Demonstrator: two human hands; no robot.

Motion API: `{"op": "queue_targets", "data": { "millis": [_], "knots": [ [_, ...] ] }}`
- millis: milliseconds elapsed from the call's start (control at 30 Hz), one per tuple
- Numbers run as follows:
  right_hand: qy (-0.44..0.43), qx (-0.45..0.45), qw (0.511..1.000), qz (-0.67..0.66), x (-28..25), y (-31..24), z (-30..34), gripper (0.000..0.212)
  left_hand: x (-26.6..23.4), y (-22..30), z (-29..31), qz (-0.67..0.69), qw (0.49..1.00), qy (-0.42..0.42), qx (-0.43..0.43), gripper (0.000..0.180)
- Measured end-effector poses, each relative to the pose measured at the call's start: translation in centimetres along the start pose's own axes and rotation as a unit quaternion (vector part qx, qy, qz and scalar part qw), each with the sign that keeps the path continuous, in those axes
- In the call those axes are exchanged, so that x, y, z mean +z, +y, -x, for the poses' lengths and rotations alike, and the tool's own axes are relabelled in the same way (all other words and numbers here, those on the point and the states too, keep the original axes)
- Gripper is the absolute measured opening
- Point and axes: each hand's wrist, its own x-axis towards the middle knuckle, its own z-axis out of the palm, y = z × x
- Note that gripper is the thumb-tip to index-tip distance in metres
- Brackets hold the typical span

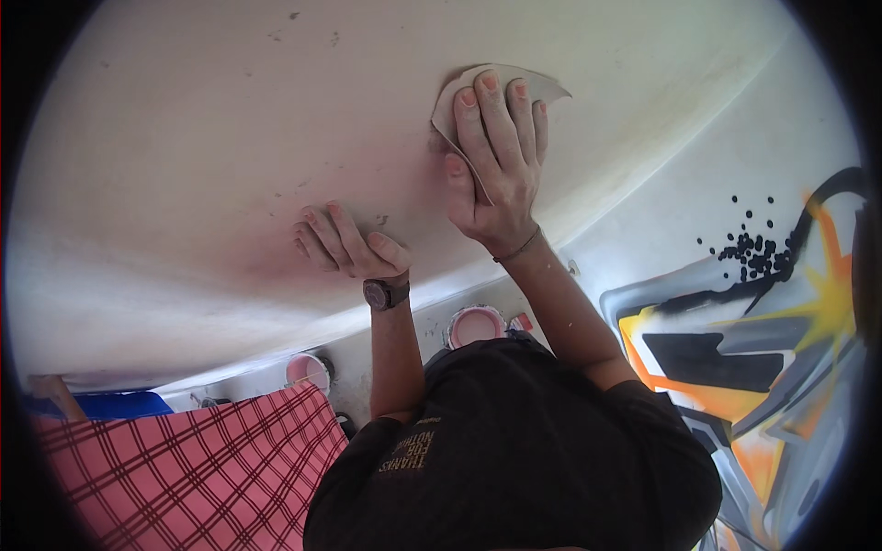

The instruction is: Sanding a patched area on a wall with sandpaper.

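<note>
My right hand (pixel 501 151) lies flat, fingers stretched out, over a pale sheet of sandpaper (pixel 548 85), pressing it to the whitish wall (pixel 211 138). The sheet curls up at its edges around the fingers, and its far corner sticks out past the fingertips. Lower and to the left, my left hand (pixel 349 243), with a dark watch at the wrist, is at the wall with fingers loosely bent and a little apart. Nothing shows in it. Pinkish patches and small chipped marks spread over the wall around both hands.
Below stand a bucket of pink paint (pixel 476 326) with a pink-and-white block beside it, and another pink bucket (pixel 308 369). Pink plaid cloth (pixel 202 468) fills the lower left, near another person's arm (pixel 62 397) and something blue (pixel 119 405). A graffiti-painted wall (pixel 735 358) rises at right.
</note>
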Motion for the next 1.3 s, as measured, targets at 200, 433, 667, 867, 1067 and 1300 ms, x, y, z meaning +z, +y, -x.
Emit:
{"op": "queue_targets", "data": {
  "millis": [200, 433, 667, 867, 1067, 1300],
  "knots": [
    [0.001, 0.043, 0.999, -0.023, 0.5, -0.1, 2.1, 0.047, 0.1, 0.2, 0.1, -0.011, 1.000, 0.004, 0.010, 0.053],
    [-0.001, 0.031, 0.999, 0.010, -0.2, 0.2, 1.6, 0.049, 0.2, 0.3, 0.3, -0.010, 1.000, 0.000, 0.013, 0.052],
    [-0.037, 0.020, 0.998, 0.048, -0.3, -0.1, 0.8, 0.051, 0.7, 0.2, 0.6, 0.003, 1.000, -0.009, 0.008, 0.054],
    [0.048, 0.058, 0.997, -0.027, 0.5, -0.4, 1.0, 0.050, 0.8, 0.3, 0.8, 0.017, 1.000, -0.003, 0.015, 0.055],
    [0.085, 0.079, 0.991, -0.059, 1.0, -0.3, 0.7, 0.050, 0.8, 0.1, 0.8, 0.010, 1.000, -0.019, 0.009, 0.054],
    [0.051, 0.076, 0.996, 0.017, 0.3, 0.7, 0.7, 0.050, 0.6, -0.5, 0.7, 0.019, 1.000, -0.013, 0.011, 0.053]
  ]
}}
